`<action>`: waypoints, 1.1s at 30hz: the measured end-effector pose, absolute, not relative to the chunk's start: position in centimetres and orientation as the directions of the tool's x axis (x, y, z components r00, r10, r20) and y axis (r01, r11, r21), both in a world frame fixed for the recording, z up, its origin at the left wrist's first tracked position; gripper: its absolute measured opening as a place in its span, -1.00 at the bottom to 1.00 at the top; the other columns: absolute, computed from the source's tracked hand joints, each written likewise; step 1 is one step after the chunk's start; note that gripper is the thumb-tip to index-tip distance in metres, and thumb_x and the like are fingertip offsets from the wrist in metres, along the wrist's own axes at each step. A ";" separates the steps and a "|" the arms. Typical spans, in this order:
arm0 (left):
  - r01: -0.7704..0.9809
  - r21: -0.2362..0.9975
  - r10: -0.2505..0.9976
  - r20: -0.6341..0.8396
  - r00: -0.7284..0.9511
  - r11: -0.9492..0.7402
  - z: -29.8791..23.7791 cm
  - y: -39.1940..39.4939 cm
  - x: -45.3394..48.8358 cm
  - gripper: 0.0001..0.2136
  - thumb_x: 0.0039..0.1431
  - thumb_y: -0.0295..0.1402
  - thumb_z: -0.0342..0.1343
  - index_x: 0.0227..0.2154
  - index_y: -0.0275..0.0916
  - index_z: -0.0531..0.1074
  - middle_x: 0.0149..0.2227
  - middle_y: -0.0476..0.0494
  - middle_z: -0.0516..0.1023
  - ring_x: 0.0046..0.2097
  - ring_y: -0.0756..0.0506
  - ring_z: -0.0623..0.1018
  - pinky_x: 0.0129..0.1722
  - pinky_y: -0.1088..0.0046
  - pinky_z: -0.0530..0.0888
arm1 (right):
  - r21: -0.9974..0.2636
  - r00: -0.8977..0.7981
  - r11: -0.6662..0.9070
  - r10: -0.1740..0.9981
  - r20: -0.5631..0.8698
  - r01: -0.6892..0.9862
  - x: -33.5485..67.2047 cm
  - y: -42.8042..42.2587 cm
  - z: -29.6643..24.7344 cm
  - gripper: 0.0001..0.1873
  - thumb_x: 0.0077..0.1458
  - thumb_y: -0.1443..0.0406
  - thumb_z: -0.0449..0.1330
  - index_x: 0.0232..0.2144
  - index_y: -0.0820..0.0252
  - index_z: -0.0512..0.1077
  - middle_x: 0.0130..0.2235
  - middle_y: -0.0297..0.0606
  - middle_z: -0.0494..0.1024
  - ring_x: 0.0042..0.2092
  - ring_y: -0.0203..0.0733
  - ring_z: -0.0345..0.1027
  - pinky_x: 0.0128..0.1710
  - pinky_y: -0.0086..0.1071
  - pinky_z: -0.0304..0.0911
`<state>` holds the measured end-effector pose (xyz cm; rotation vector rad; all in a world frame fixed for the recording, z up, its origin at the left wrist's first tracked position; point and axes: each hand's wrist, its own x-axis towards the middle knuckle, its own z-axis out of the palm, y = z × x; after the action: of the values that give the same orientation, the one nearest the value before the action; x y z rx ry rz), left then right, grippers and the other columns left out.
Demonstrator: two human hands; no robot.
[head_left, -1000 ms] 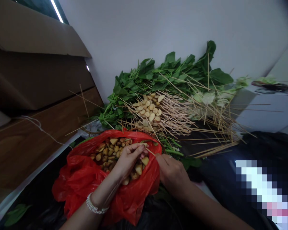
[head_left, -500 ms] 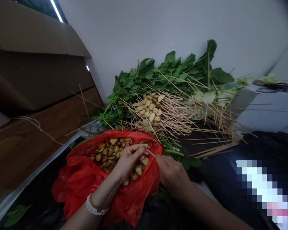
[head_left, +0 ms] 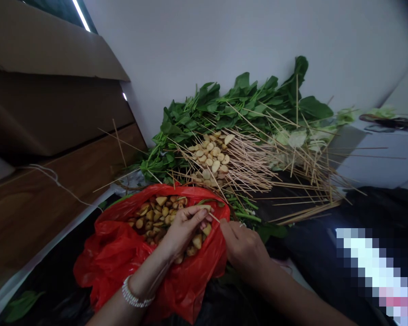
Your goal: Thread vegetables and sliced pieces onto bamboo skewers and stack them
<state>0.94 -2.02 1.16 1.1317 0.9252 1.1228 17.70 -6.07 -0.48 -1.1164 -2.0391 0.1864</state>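
Over a red plastic bag (head_left: 117, 258), my left hand (head_left: 187, 226) pinches a small pale potato piece (head_left: 206, 208) between thumb and fingers. My right hand (head_left: 245, 246), at the bag's right rim, grips a thin wooden skewer (head_left: 215, 218) whose tip reaches the piece in my left fingers. Whether the tip has pierced it, I cannot tell. Many cut potato pieces (head_left: 158, 213) with brownish skin fill the bag below my left hand. Just beyond the bag lie skewered potato slices (head_left: 214, 156), their sticks pointing right.
Leafy green skewers (head_left: 238, 99) line the white wall at the back. Skewered pale cabbage leaves (head_left: 297, 138) lie at right, near loose skewers (head_left: 309, 213). A cardboard box (head_left: 54, 104) stands at left on a wooden surface (head_left: 54, 197). Black plastic (head_left: 64, 294) spreads underneath.
Almost nothing differs. Both hands keep the same hold on the potato piece and the skewer, and the view has shifted very slightly.
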 end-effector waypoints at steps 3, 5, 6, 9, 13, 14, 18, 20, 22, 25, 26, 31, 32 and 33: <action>-0.217 0.973 0.969 -0.016 0.248 0.072 1.0 -2.1 0.8 -0.79 0.03 -0.20 0.27 -0.47 -0.27 0.58 -0.46 -0.09 0.50 -0.50 0.08 0.34 -0.47 0.58 0.32 | -0.842 -0.285 0.403 0.906 0.313 0.359 17.8 -5.7 -0.2 -0.77 0.21 0.31 -0.02 -0.41 0.22 0.39 -0.53 -0.29 0.40 -0.53 -0.31 0.22 -0.54 -0.47 0.14; -0.227 0.970 0.959 -0.017 0.284 0.084 0.9 -2.1 0.7 -0.77 0.08 -0.20 0.23 -0.49 -0.29 0.57 -0.48 -0.08 0.47 -0.49 0.08 0.34 -0.46 0.58 0.31 | -1.000 -0.412 0.020 0.911 0.020 -0.004 18.1 -5.4 0.4 -0.76 0.22 0.20 0.02 -0.40 0.20 0.38 -0.61 -0.45 0.28 -0.68 -0.42 -0.04 -0.70 -0.53 -0.06; -0.228 0.969 0.956 -0.019 0.293 0.089 0.8 -2.1 0.7 -0.76 0.08 -0.20 0.23 -0.49 -0.29 0.57 -0.48 -0.08 0.46 -0.49 0.08 0.33 -0.46 0.59 0.31 | -0.976 -0.494 -0.165 0.866 -0.074 -0.142 18.3 -5.3 0.7 -0.76 0.20 0.16 0.05 -0.38 0.20 0.38 -0.63 -0.51 0.23 -0.71 -0.47 -0.18 -0.75 -0.54 -0.18; -0.237 0.967 0.959 -0.019 0.283 0.089 0.7 -2.1 0.8 -0.76 0.06 -0.18 0.25 -0.48 -0.29 0.57 -0.47 -0.08 0.46 -0.50 0.09 0.32 -0.47 0.59 0.30 | -0.856 -0.607 -0.385 0.787 -0.109 -0.344 18.6 -5.1 1.4 -0.72 0.13 0.12 0.18 -0.48 0.20 0.34 -0.68 -0.59 0.16 -0.74 -0.53 -0.34 -0.78 -0.56 -0.34; -0.333 0.936 0.958 -0.013 0.288 0.112 0.9 -2.1 1.1 -0.74 0.07 -0.13 0.22 -0.36 -0.25 0.58 -0.56 0.00 0.37 -0.52 0.08 0.31 -0.47 0.59 0.31 | -0.884 -0.538 -0.312 0.839 -0.083 -0.349 18.1 -5.1 1.3 -0.70 0.13 0.10 0.18 -0.49 0.19 0.33 -0.70 -0.58 0.20 -0.74 -0.53 -0.26 -0.76 -0.56 -0.30; -0.356 0.928 0.963 -0.013 0.270 0.112 1.0 -2.1 1.2 -0.74 0.07 -0.14 0.23 -0.34 -0.25 0.58 -0.56 0.01 0.37 -0.52 0.08 0.31 -0.47 0.60 0.31 | -0.910 -0.511 -0.278 0.855 -0.088 -0.308 18.0 -5.2 1.2 -0.71 0.14 0.10 0.16 -0.46 0.19 0.34 -0.68 -0.56 0.23 -0.74 -0.51 -0.23 -0.76 -0.55 -0.27; -0.428 0.901 0.993 -0.023 0.119 0.073 1.5 -1.7 1.1 -0.74 -0.02 -0.18 0.31 -0.38 -0.30 0.59 -0.45 -0.05 0.47 -0.48 0.11 0.34 -0.45 0.64 0.32 | -0.991 -0.361 0.089 0.931 0.047 0.102 18.1 -5.4 0.8 -0.79 0.21 0.19 0.07 -0.35 0.18 0.41 -0.58 -0.42 0.39 -0.61 -0.39 0.15 -0.61 -0.52 0.04; -0.453 0.889 0.997 -0.040 0.059 0.062 1.7 -1.5 0.9 -0.76 -0.06 -0.21 0.34 -0.41 -0.30 0.59 -0.42 -0.06 0.50 -0.45 0.10 0.35 -0.46 0.66 0.33 | -0.845 -0.320 0.355 0.918 0.235 0.399 18.4 -5.6 0.5 -0.80 0.23 0.28 0.03 -0.32 0.20 0.44 -0.47 -0.30 0.48 -0.47 -0.30 0.31 -0.46 -0.47 0.15; -0.457 0.889 0.999 -0.029 0.035 0.042 1.7 -1.3 0.7 -0.77 -0.08 -0.22 0.35 -0.42 -0.30 0.60 -0.45 -0.04 0.48 -0.46 0.10 0.34 -0.47 0.66 0.32 | -0.592 -0.336 0.526 0.849 0.407 0.611 18.7 -5.9 0.1 -0.77 0.21 0.38 -0.01 -0.25 0.25 0.46 -0.41 -0.18 0.52 -0.41 -0.25 0.35 -0.43 -0.44 0.14; -0.427 0.904 0.999 0.012 0.043 0.008 1.5 -1.2 0.7 -0.76 -0.07 -0.23 0.35 -0.42 -0.32 0.60 -0.49 -0.06 0.48 -0.49 0.09 0.31 -0.50 0.64 0.31 | -0.439 -0.355 0.583 0.791 0.497 0.684 18.7 -6.0 -0.3 -0.74 0.17 0.41 -0.02 -0.23 0.31 0.46 -0.43 -0.14 0.50 -0.45 -0.25 0.31 -0.46 -0.43 0.08; -0.418 0.909 0.999 0.021 0.050 0.002 1.4 -1.2 0.7 -0.76 -0.07 -0.23 0.34 -0.43 -0.33 0.60 -0.49 -0.08 0.48 -0.50 0.09 0.31 -0.51 0.63 0.31 | -0.513 -0.348 0.572 0.811 0.470 0.641 18.5 -6.0 -0.3 -0.76 0.18 0.39 -0.03 -0.30 0.28 0.45 -0.44 -0.17 0.49 -0.45 -0.26 0.30 -0.45 -0.43 0.09; -0.359 0.930 0.987 -0.028 0.157 0.084 1.1 -2.1 1.1 -0.73 0.01 -0.17 0.27 -0.45 -0.33 0.56 -0.54 -0.04 0.43 -0.57 0.11 0.32 -0.59 0.64 0.29 | -0.997 -0.420 0.046 0.907 0.017 0.057 17.4 -5.1 0.3 -0.65 0.24 0.15 -0.09 -0.47 0.17 0.34 -0.69 -0.52 0.15 -0.67 -0.37 -0.03 -0.62 -0.47 -0.01; -0.320 0.939 0.979 -0.065 0.191 0.125 1.0 -2.4 1.3 -0.72 0.03 -0.14 0.24 -0.44 -0.32 0.55 -0.56 -0.02 0.41 -0.61 0.12 0.29 -0.66 0.65 0.24 | -1.000 -0.430 -0.028 0.903 -0.022 -0.006 17.2 -4.9 0.5 -0.66 0.23 0.13 -0.06 -0.46 0.16 0.34 -0.70 -0.55 0.11 -0.69 -0.38 -0.08 -0.63 -0.48 -0.04; -0.277 0.947 0.970 -0.104 0.218 0.163 0.9 -2.6 1.5 -0.70 0.06 -0.12 0.22 -0.42 -0.30 0.53 -0.57 0.01 0.39 -0.66 0.13 0.26 -0.72 0.64 0.17 | -0.999 -0.414 -0.033 0.910 -0.019 -0.028 17.1 -4.7 0.5 -0.68 0.21 0.12 -0.03 -0.46 0.17 0.34 -0.70 -0.55 0.14 -0.68 -0.38 -0.05 -0.62 -0.48 -0.02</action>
<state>1.46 -2.62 0.94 0.9839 0.9097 1.0919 17.12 -4.71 0.54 -0.9706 -1.4757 1.5534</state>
